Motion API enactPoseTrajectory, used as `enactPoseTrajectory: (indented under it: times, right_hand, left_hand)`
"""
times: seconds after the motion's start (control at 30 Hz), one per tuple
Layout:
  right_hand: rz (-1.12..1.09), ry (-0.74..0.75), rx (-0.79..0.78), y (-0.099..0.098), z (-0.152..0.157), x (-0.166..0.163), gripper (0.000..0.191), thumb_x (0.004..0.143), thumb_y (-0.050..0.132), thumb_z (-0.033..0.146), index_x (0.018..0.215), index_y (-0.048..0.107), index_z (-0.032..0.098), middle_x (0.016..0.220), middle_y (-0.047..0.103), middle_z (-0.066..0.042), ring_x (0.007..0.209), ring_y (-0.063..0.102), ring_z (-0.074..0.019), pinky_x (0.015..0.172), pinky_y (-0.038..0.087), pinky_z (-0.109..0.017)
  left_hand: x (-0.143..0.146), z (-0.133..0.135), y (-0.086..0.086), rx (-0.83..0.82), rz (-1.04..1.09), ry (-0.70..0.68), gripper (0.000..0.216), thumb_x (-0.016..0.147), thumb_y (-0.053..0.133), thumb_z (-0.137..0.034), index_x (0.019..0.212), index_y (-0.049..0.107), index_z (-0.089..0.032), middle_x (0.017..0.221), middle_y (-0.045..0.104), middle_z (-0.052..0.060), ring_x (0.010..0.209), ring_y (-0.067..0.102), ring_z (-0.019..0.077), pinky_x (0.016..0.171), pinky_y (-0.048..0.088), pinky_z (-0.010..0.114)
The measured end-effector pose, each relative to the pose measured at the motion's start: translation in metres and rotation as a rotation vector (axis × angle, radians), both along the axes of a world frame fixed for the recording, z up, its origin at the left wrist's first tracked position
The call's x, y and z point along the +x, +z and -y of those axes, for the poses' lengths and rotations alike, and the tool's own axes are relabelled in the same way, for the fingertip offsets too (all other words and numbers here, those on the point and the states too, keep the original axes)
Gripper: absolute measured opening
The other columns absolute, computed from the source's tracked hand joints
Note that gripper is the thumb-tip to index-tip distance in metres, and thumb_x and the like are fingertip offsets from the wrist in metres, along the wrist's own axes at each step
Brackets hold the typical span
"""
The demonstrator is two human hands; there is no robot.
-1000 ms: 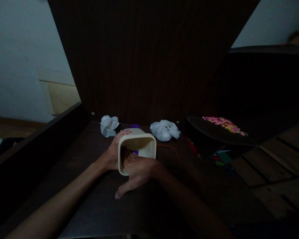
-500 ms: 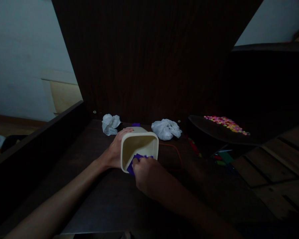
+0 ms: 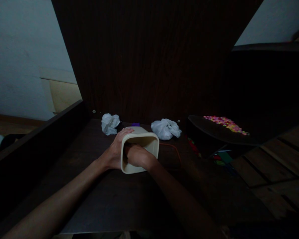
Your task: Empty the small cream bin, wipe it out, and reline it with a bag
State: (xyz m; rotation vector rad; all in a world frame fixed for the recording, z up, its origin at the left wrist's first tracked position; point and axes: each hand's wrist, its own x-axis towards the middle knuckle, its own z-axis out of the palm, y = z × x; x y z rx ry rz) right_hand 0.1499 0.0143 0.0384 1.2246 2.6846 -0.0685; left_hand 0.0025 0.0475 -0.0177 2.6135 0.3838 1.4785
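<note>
A cream rounded-rectangular plastic container [image 3: 151,141] lies tipped with its open mouth facing me. My left hand [image 3: 116,149] is closed around its left side, thumb and fingers pressed on the outer wall. Inside the mouth is my right hand [image 3: 138,156], in past the wrist and turned toward the container's left inner wall. Its fingers are hidden in shadow, and the purple cloth seen in it earlier does not show now. Behind the container a small purple piece [image 3: 135,124] lies on the dark wooden surface [image 3: 109,199].
Two crumpled white plastic bags, a left one [image 3: 110,123] and a right one [image 3: 165,128], lie along the back panel. An orange-brown loop [image 3: 178,152] rests right of the container. Colourful small pieces [image 3: 226,124] sit on a dark chair-like seat. A raised wooden edge [image 3: 40,134] borders the left.
My right hand has gone deeper into the container, and the purple cloth it gripped at the rim has passed out of sight. My left hand keeps its hold.
</note>
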Motion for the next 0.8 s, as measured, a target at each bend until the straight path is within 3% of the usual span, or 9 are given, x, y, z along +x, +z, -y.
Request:
enactPoseTrajectory:
  times: [0.13,0.27,0.47,0.57,0.7,0.8]
  right_hand:
    - [-0.054,-0.051,-0.149,0.013,0.0,0.003,0.033,0.091,0.05,0.008,0.115,0.072,0.005,0.112,0.076,-0.02,0.096,0.074,-0.0246,0.076,0.057,-0.028]
    - [-0.086,-0.078,-0.214,0.026,0.019,0.008,0.029,0.09,0.052,0.011,0.106,0.075,0.007,0.1,0.077,-0.019,0.087,0.075,-0.0248,0.065,0.053,-0.027]
    - [-0.182,-0.016,-0.11,0.031,0.064,0.026,0.031,0.087,0.052,0.006,0.113,0.07,0.006,0.116,0.071,-0.021,0.1,0.069,-0.0269,0.084,0.052,-0.036]
    - [-0.184,-0.032,-0.067,0.036,0.075,0.038,0.03,0.09,0.05,0.007,0.114,0.069,0.008,0.117,0.07,-0.02,0.098,0.068,-0.0254,0.086,0.051,-0.036]
    - [-0.029,-0.144,-0.1,0.043,0.066,0.035,0.025,0.091,0.051,0.008,0.104,0.073,0.009,0.104,0.074,-0.018,0.098,0.07,-0.0253,0.084,0.052,-0.033]
    - [0.025,-0.178,-0.105,0.036,0.047,0.022,0.024,0.091,0.053,0.007,0.097,0.076,0.009,0.097,0.076,-0.018,0.093,0.073,-0.0255,0.079,0.054,-0.032]
  left_hand:
    - [0.0,-0.003,-0.003,-0.014,-0.014,0.006,0.115,0.067,0.085,-0.052,0.158,0.021,-0.022,0.149,0.044,0.02,0.138,0.046,0.0466,0.116,0.036,0.07]
    - [-0.002,-0.003,0.0,-0.039,-0.039,0.028,0.114,0.069,0.083,-0.051,0.158,0.019,-0.022,0.15,0.041,0.021,0.14,0.043,0.047,0.116,0.037,0.069]
    - [-0.007,0.0,0.006,-0.12,-0.063,0.029,0.115,0.067,0.088,-0.049,0.156,0.022,-0.021,0.152,0.039,0.022,0.142,0.042,0.0444,0.115,0.041,0.065]
    - [-0.007,0.001,0.007,-0.138,-0.05,0.018,0.12,0.063,0.089,-0.054,0.157,0.023,-0.02,0.153,0.038,0.023,0.142,0.042,0.0448,0.116,0.04,0.065]
    - [-0.004,0.002,0.009,-0.092,-0.065,-0.006,0.118,0.065,0.089,-0.052,0.157,0.022,-0.02,0.151,0.04,0.024,0.142,0.041,0.0459,0.115,0.039,0.068]
    - [-0.002,0.002,0.01,-0.045,-0.063,-0.019,0.118,0.065,0.089,-0.051,0.158,0.021,-0.022,0.15,0.042,0.022,0.14,0.043,0.046,0.114,0.04,0.069]
